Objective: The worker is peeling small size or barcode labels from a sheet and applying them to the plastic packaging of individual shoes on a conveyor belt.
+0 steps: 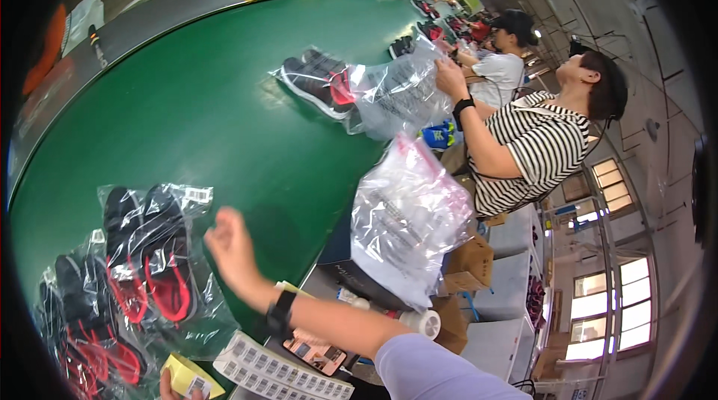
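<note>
My right hand (pixel 232 249), with a dark band at the wrist, hovers over the green belt just right of a bagged pair of black and red shoes (pixel 166 273). Its fingers are curled together, and whatever they may hold is too small to make out. At the lower edge, my left hand (pixel 165 385) is partly cut off and grips a yellow label sheet (pixel 187 376) bearing a white barcode label. The clear bag around the nearest shoes has a barcode label (pixel 197 194) at its top corner. Beside my left hand lies a white sheet of barcode labels (pixel 277 371).
More bagged shoes (pixel 82 318) lie at the left. A dark box (pixel 359 277) holds a heap of clear plastic bags (pixel 407 213) at right. Beyond it, a striped-shirted co-worker (pixel 535 146) holds a clear bag with black shoes (pixel 318 86). A phone (pixel 318 351) lies near my forearm.
</note>
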A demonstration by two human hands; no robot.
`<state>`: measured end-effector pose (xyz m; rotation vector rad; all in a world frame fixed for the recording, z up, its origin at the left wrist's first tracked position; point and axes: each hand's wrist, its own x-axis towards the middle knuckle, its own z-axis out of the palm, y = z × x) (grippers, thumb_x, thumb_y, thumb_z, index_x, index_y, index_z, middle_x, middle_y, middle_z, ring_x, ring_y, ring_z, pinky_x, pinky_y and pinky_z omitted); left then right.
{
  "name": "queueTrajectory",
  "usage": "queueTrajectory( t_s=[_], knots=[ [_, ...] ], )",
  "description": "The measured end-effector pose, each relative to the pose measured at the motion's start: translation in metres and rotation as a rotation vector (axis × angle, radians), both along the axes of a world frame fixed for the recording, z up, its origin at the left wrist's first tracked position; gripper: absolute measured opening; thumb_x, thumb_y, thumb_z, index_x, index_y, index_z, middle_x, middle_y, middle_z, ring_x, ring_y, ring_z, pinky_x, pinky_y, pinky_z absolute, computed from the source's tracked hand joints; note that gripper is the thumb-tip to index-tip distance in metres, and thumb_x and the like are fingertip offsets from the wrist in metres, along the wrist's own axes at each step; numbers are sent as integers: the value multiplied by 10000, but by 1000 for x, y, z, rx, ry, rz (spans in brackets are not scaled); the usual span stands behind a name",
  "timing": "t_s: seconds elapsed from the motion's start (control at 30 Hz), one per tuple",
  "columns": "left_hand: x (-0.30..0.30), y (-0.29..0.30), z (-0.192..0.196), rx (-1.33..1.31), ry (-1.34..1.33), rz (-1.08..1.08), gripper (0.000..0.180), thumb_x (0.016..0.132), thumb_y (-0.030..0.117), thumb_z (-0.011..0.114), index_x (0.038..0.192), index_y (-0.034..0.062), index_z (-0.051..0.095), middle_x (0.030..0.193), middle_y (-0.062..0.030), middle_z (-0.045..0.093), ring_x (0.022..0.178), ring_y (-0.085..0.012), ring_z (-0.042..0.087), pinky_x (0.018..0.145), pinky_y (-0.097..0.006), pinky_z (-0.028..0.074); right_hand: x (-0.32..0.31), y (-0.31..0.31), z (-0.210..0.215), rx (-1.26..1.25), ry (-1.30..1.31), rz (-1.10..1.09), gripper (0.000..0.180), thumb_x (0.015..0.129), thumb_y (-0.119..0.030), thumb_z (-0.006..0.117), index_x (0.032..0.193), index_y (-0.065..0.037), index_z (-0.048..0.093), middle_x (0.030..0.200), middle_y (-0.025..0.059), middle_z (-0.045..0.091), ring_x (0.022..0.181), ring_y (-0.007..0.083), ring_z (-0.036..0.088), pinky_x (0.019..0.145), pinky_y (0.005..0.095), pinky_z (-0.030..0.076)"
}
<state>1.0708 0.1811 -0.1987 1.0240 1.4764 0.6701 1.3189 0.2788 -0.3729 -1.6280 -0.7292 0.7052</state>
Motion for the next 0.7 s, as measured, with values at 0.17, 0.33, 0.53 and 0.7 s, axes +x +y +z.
queueTrajectory(
  t_s=[0.17,0.33,0.53,0.7],
  knots=[
    [-13,-4,-20,-67,57,-129,500,939,-48,611,1411,-28,450,1161,-123,601,787,-95,556,684,-217,482,-97,5,-8,-31,-92,202,725,877,-15,582,1530,-50,271,1546,246,319,1445,376,317,1175,437,283],
    [11,7,-4,-79,55,-194,513,930,-39,626,1414,-36,457,1208,-154,615,984,-160,631,800,-263,522,-27,88,-10,20,-229,601,736,786,55,556,1484,28,325,1502,278,382,1398,406,380,1173,409,316],
    [25,12,3,-94,16,-220,517,941,-37,609,1431,-27,442,1245,-150,609,1040,-170,614,843,-276,515,149,121,33,-247,-569,462,517,787,-231,744,1216,26,615,1277,251,581,1214,390,543,1046,447,446],
    [33,9,-13,-30,89,-304,358,940,-18,620,1297,-11,591,866,-8,589,727,-36,545,629,-193,460,334,105,47,-749,-1324,-153,257,810,-125,646,1040,-45,729,1270,247,549,1179,398,532,1030,478,431]
  ],
)
